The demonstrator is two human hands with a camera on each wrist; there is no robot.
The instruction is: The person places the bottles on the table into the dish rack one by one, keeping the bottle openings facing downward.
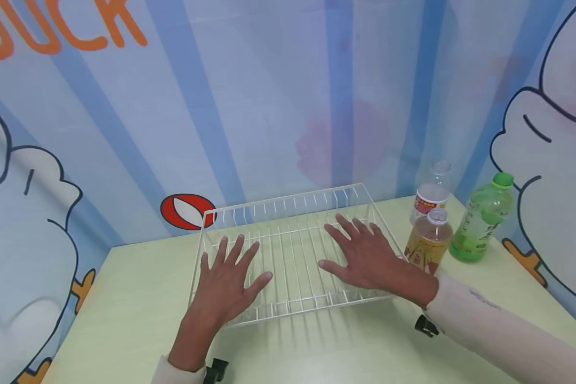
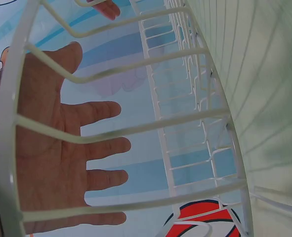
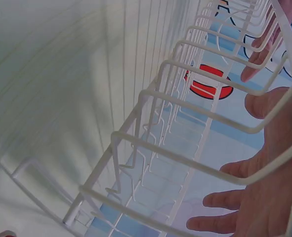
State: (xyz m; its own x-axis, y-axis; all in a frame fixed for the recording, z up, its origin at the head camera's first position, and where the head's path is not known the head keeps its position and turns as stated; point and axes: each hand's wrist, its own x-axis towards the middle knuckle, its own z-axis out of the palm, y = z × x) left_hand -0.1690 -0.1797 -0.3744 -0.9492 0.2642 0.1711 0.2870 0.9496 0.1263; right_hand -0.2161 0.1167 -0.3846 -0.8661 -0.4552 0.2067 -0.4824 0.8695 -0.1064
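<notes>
A white wire rack (image 1: pixel 288 308) sits on the pale table, its bars also crossing the left wrist view (image 2: pixel 150 129) and right wrist view (image 3: pixel 200 111). Over its left part my left hand (image 1: pixel 223 290) is held palm down with fingers spread; its palm (image 2: pixel 47 148) shows behind the wires. My right hand (image 1: pixel 369 261) hovers over the right part, fingers likewise spread, and its palm (image 3: pixel 269 182) appears beyond the bars. Both hands hold nothing. Whether either one touches the rack I cannot tell.
Right of the rack stand a bottle with a yellow label (image 1: pixel 428 242), a clear bottle (image 1: pixel 432 194) behind it, and a green bottle (image 1: pixel 482 218). A blue striped cloth (image 1: pixel 278 106) with cartoon figures hangs behind the table (image 1: pixel 125 304).
</notes>
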